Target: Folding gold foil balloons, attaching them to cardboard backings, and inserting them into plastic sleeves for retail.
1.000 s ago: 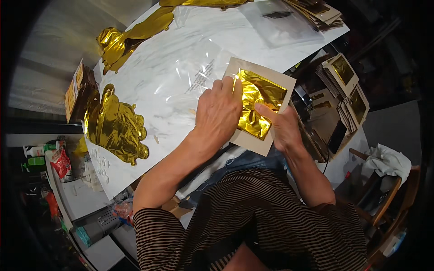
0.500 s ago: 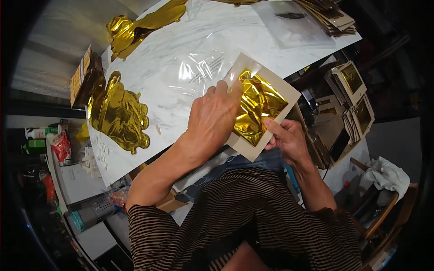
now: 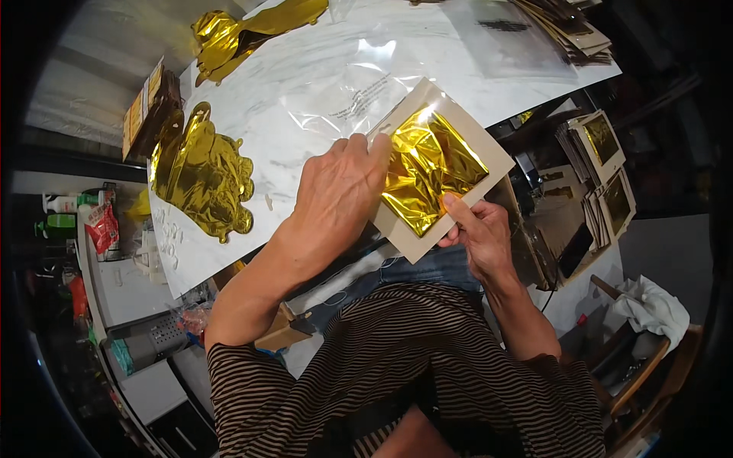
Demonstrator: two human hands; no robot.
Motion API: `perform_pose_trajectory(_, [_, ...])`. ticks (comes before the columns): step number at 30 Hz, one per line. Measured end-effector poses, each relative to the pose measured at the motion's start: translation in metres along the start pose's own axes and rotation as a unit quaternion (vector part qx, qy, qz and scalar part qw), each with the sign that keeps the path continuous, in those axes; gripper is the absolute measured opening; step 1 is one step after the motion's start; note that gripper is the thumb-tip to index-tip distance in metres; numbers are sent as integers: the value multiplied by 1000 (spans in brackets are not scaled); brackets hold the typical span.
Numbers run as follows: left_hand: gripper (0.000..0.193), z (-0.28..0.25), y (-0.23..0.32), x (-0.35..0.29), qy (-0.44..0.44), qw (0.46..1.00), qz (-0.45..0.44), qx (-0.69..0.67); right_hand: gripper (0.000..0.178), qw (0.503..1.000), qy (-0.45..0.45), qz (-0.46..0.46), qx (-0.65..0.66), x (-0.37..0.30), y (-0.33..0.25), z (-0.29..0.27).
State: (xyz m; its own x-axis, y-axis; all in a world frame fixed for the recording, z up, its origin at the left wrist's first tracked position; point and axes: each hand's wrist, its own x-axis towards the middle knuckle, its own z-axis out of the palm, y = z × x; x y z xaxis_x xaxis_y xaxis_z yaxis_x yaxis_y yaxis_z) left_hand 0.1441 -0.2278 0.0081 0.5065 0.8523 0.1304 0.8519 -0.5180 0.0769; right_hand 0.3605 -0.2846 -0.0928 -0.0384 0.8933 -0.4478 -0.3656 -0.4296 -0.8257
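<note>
Left hand slid off the folded gold foil to its left side; grip unclear. Foil's shiny, creased, squarish, on beige card above worktop edge. Right fingers pinch card's lower-right edge.

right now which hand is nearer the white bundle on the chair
Right. The right hand, gripping the beige card, is up-left of the white bundle; the left hand lies farther left, beyond the card.
</note>
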Motion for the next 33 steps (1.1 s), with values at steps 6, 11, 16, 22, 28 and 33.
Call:
perform_pose_trajectory(6, [23,9,-21,-8,6,1000,-4,-11,39,1000,1,-26,-2,-1,9,6])
perform_pose_trajectory(11, [22,9,-29,-17,6,999,-31,-41,38,1000,12,-25,2,-4,11,18])
perform_pose_trajectory(16, [16,8,-45,-34,27,996,-78,-38,34,999,20,-38,-27,-5,11,19])
perform_pose_trajectory(22, [28,14,-53,-41,137,983,-37,-112,35,997,26,-50,-43,-6,8,23])
perform_pose_trajectory(28, [35,27,-49,-28,106,990,-33,-83,37,998,-4,-20,-51,-8,-3,24])
perform_pose_trajectory(33, [28,29,-49,-25,108,993,-47,-29,40,998,18,-15,-52,-2,-3,27])
